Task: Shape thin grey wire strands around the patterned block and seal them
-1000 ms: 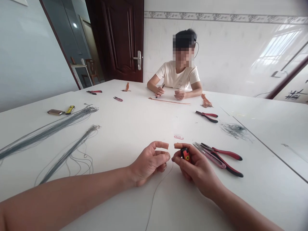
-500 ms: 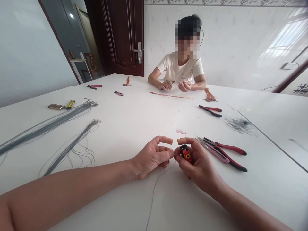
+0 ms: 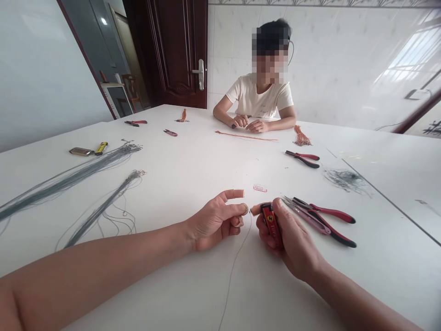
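On my feed, a thin grey cord (image 3: 237, 271) runs up from 6 o'clock to my left hand (image 3: 215, 220). Its top end seems to finish pinched at the fingertips, though the strand is too fine for me to be sure. My right hand (image 3: 292, 239) is clamped around a red lighter (image 3: 270, 225) with a black top and a small badge, tilted with its top toward 11 o'clock. An orange-capped fingertip (image 3: 255, 209) on that hand sits just beside the cord's end, not quite touching my left hand.

Just off my right hand at 2 o'clock lie pink snips (image 3: 306, 216) and red-handled pliers (image 3: 332, 230), close enough to clip on a sideways move. A small pink tag (image 3: 260, 188) lies near my hands at 12 o'clock. Two bundles of grey cord (image 3: 69, 188) sit well apart at 9 o'clock. The white table (image 3: 193, 184) gives me room toward 11 o'clock, and a long seam (image 3: 386, 207) crosses it at 3 o'clock. At the far edge, a seated person (image 3: 262, 96) works with both hands.
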The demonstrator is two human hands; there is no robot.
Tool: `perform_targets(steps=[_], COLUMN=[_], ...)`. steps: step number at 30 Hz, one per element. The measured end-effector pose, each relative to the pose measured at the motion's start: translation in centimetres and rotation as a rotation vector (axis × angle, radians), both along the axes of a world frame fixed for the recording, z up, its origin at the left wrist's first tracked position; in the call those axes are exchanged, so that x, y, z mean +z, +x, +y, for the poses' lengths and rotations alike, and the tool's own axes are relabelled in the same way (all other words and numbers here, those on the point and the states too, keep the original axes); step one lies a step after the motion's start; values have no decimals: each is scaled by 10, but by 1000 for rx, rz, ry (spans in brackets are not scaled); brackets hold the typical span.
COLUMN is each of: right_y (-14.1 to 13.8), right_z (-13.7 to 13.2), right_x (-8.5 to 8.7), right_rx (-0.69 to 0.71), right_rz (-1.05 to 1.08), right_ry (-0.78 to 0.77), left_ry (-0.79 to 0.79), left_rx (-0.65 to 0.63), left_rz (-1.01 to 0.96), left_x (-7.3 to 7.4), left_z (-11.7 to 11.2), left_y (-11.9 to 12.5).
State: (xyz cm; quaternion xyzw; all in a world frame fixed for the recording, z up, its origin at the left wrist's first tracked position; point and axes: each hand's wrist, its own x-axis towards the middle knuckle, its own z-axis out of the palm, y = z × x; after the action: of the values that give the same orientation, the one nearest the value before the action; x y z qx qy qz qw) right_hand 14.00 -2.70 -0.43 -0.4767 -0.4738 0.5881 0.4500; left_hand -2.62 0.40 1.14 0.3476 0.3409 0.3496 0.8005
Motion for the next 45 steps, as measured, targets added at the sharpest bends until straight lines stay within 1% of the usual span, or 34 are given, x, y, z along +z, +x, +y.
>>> perform_targets(steps=[4,8,11,21,30,39,45], right_y=[-2,-6,-7,-8,-10,-10,-9], right_z=[-1,-2,-2,1,-1,1,0], right_x=[3,5,4,2,2,0,-2], right_rx=[29,59,71,55,40,39,54], right_rz=[-70,-115,-102,-65,-79,-96,-89], right_ry=[-61,-37,-17,-45,-16,11,2], left_ry=[-42,-50,-64,-86,-51,-64,-68], left_rx=[-31,-73,-90,-108,-118,-122,-124], left_rz=[-41,-70,-91,-92,-61,-80,-88], left_x=[1,0,-1,0,3,2,3], left_z=[-1,-3,-4,-4,-4,-4,-4], left_y=[2,4,5,6,7,7,8])
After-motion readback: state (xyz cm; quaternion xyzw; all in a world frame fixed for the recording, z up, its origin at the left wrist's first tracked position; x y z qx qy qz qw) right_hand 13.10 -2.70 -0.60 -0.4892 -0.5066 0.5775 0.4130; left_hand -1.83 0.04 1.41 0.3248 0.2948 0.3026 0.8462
